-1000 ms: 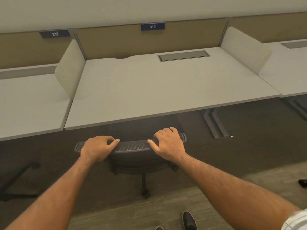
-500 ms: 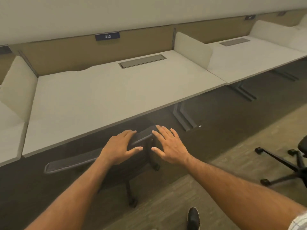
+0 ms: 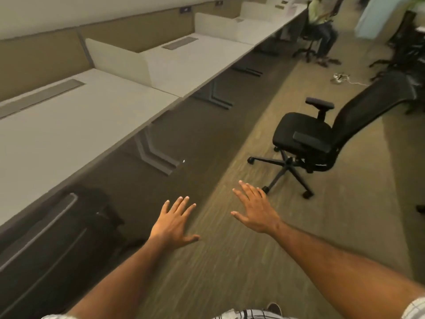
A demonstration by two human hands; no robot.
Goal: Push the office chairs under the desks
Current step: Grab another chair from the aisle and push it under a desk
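A row of pale desks runs along the left, split by low white dividers. One black mesh chair is tucked under the nearest desk at the lower left. A second black office chair stands out on the carpet at the right, facing the desks, well away from them. My left hand and my right hand hover over the floor with fingers spread, holding nothing. Both are clear of either chair.
Desk legs stand on the dark floor strip under the desks. A seated person occupies a chair far down the row. More black chairs crowd the far right. A cable lies on the carpet beyond the loose chair.
Both hands let go of the tucked chair's back and opened. My view swung right, bringing the loose chair on the carpet into sight.
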